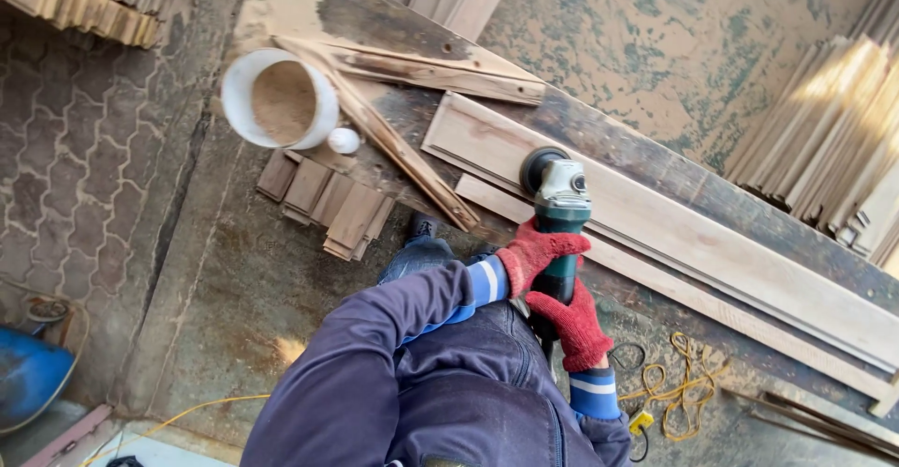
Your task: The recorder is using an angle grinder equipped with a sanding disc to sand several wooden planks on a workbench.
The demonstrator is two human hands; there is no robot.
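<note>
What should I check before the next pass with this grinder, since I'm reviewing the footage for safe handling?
1. Both hands on the angle grinder: ok, left hand and right hand wrap its body.
2. Gloves on: ok, red.
3. Disc flat on the long board: cannot tell.
4. Board clamped: cannot tell.
5. Yellow cord kept off the floor: not ok, coiled by the feet.
6. Sawdust bucket away from disc: ok.

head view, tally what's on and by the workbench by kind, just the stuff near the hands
red-gloved hands: 2, left and right, both on the grinder
green angle grinder: 1
long moulded board under the grinder: 1
white bucket of sawdust: 1
small white ball: 1
yellow cord tangle: 1
total: 7
</note>
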